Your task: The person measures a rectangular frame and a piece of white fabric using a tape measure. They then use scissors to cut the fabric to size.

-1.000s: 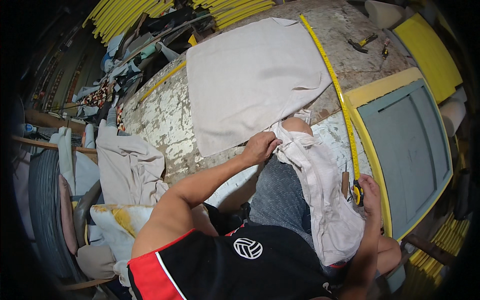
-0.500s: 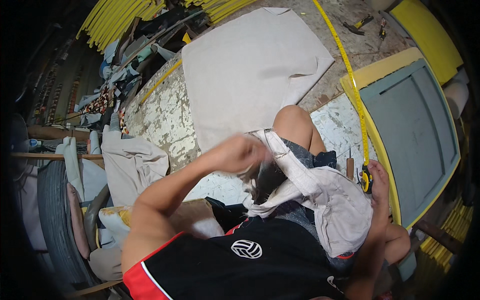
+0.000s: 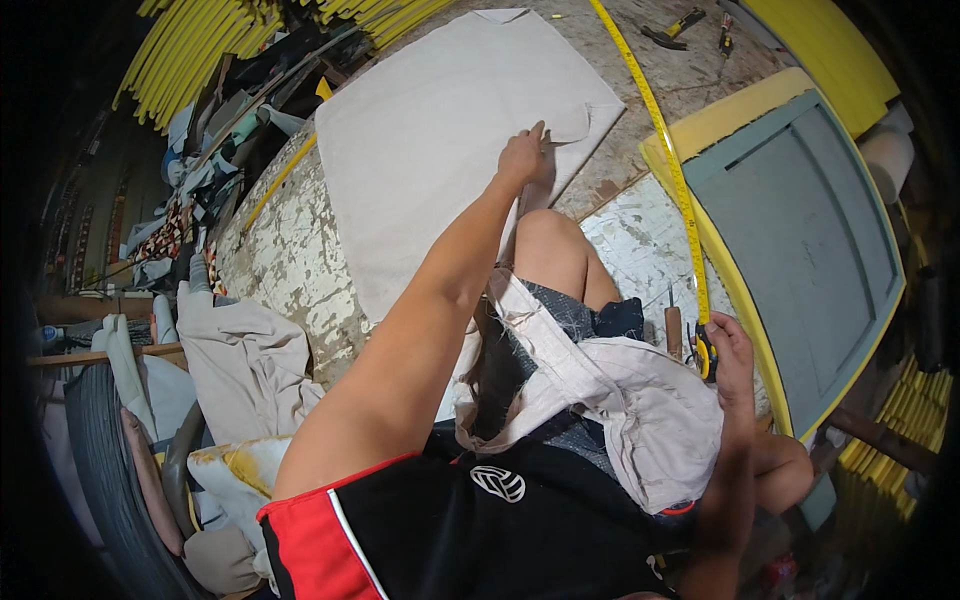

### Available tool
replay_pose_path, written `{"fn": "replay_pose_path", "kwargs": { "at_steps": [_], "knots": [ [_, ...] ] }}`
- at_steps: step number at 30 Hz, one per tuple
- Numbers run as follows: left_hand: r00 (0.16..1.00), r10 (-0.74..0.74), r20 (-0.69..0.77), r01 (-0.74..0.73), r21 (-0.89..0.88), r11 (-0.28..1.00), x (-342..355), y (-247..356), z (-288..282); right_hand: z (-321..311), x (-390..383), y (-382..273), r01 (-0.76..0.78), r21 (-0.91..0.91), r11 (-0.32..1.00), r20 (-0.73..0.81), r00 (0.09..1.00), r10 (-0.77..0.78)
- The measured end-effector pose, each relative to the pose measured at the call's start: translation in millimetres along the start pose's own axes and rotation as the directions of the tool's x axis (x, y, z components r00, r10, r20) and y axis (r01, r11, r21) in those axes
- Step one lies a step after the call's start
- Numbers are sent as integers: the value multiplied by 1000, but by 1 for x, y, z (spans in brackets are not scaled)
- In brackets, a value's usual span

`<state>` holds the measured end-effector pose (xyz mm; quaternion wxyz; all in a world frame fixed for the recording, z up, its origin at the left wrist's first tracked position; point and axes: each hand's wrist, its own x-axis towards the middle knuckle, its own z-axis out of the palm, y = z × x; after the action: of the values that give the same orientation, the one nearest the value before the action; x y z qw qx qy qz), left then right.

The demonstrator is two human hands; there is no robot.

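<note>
My left hand (image 3: pixel 523 157) reaches far forward and rests on the large light-grey cloth (image 3: pixel 430 130), near its rumpled right edge; the fingers are stretched out and hold nothing. Low on the right, my right hand (image 3: pixel 732 350) is closed around a black and yellow tape measure (image 3: pixel 706 358). Its yellow blade (image 3: pixel 664 140) runs out long, away from me across the work surface. A pale fabric piece (image 3: pixel 640 410) with frayed strips lies bunched over my lap. Beside the tape measure stands a wooden-handled pointed tool (image 3: pixel 673 332).
To the right lies a grey panel edged in yellow foam (image 3: pixel 800 230). A hammer (image 3: pixel 672 32) and a small hand tool (image 3: pixel 726 36) lie at the far right. Scraps (image 3: pixel 190 170), a draped beige cloth (image 3: pixel 245 360) and a dark roll (image 3: pixel 115 460) crowd the left side.
My left hand has moved from above the fabric on my lap, forward onto the large cloth. My right hand keeps hold of the tape measure. The whole view has shifted slightly.
</note>
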<state>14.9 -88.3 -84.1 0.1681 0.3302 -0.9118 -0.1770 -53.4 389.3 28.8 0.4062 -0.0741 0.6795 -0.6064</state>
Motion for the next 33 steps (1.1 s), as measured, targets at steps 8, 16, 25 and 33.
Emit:
{"fn": "replay_pose_path", "kwargs": {
  "at_steps": [8,16,25,33],
  "knots": [
    [846,35,532,353,-608,711,14,47,-29,-3,7,1,21,-11,1000,28,999,-21],
    [894,-19,447,328,-626,708,-31,28,-54,2,8,5,7,-84,996,84,996,0],
    [990,-82,114,51,251,967,-108,-54,-51,32,27,-26,-65,-234,970,199,973,114],
    [989,-113,93,86,258,962,-117,-53,-48,93,112,-17,51,-350,935,235,971,35]
  ]
}}
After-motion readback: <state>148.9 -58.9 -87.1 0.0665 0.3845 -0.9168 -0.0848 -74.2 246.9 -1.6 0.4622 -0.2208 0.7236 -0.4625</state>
